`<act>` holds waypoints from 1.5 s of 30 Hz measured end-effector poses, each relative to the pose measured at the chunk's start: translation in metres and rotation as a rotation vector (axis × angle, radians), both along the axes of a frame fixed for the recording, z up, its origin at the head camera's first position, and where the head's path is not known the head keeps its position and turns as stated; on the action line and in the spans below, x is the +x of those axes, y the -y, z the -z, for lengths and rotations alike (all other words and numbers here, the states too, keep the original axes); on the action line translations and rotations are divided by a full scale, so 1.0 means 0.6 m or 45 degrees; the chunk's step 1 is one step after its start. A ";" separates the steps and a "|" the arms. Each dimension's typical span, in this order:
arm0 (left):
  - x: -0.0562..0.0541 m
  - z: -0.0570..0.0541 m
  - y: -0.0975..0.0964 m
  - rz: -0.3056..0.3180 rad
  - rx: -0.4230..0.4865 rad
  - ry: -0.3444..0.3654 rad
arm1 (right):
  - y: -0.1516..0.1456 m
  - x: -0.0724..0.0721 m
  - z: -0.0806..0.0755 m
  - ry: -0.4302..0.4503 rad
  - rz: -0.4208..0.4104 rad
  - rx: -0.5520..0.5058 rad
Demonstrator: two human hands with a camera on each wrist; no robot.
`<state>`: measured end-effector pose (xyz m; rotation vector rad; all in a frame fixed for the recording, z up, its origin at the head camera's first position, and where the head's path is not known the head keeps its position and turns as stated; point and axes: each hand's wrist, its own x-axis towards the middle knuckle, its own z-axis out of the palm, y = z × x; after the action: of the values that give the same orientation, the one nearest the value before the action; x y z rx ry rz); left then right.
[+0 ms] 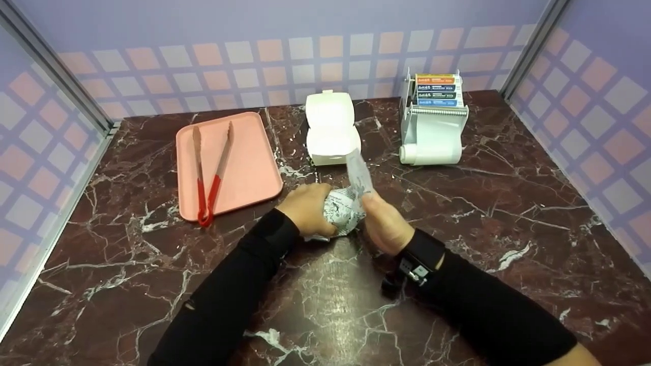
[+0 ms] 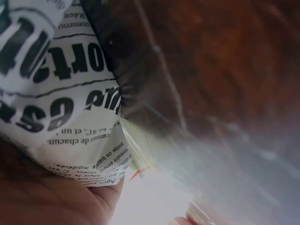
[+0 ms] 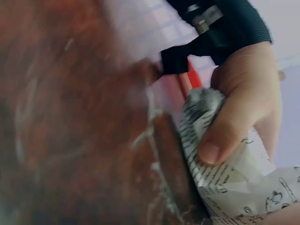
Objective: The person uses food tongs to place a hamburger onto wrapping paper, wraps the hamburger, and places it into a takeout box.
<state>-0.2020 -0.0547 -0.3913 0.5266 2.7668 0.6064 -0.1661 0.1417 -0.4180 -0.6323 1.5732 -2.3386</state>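
A round bundle in newsprint-patterned wrapping paper (image 1: 342, 209) lies on the marble-patterned table in front of me. My left hand (image 1: 305, 208) grips its left side, thumb at the near edge. In the right wrist view the thumb of that left hand (image 3: 241, 110) presses on the printed paper (image 3: 213, 176). On the bundle's right, my right hand (image 1: 389, 223) pinches a raised flap of the paper (image 1: 358, 173) that stands up, pointing away from me. The left wrist view shows the printed wrapping (image 2: 70, 93) close up. What is inside the paper is hidden.
An open white clamshell box (image 1: 333, 147) stands just beyond the bundle. At the left lies a pink tray (image 1: 244, 168) with red-handled tongs (image 1: 214, 185) on it. A dispenser with a roll of labels or film (image 1: 437, 132) stands at the back right. Tiled-pattern walls enclose the table.
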 end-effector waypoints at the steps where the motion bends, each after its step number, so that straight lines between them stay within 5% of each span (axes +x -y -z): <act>1: 0.000 0.000 0.000 0.000 0.007 0.003 | 0.000 0.001 0.001 -0.022 -0.011 0.045; 8: 0.000 0.002 -0.001 -0.003 -0.019 -0.017 | -0.012 0.010 -0.001 -0.131 -0.038 0.543; 17: 0.002 -0.003 -0.001 -0.007 -0.150 0.063 | -0.012 0.010 -0.004 -0.474 -0.068 0.985; 20: 0.003 -0.007 0.001 0.096 -0.303 0.084 | -0.008 0.013 -0.007 -0.562 -0.107 1.085; 23: 0.005 -0.008 0.005 0.114 -0.309 0.090 | -0.005 0.014 -0.011 -0.616 -0.145 1.190; 30: -0.008 0.003 0.022 0.387 -0.068 -0.036 | 0.003 0.014 -0.011 -0.691 -0.129 1.365; 32: -0.006 0.005 0.036 0.305 0.038 0.005 | 0.006 0.015 -0.011 -0.707 -0.122 1.398; 37: 0.018 -0.001 0.088 -0.053 0.390 0.134 | 0.012 0.017 -0.013 -0.721 -0.140 1.447; 41: 0.036 -0.012 0.107 -0.179 0.662 0.232 | 0.010 0.019 -0.016 -0.712 -0.116 1.484; 45: 0.045 -0.016 0.094 -0.290 0.695 0.229 | 0.009 0.022 -0.017 -0.727 -0.059 1.507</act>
<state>-0.1748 -0.1113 -0.3816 0.2382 2.4899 1.4047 -0.1532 0.1363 -0.4076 -0.9710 2.6653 -0.8259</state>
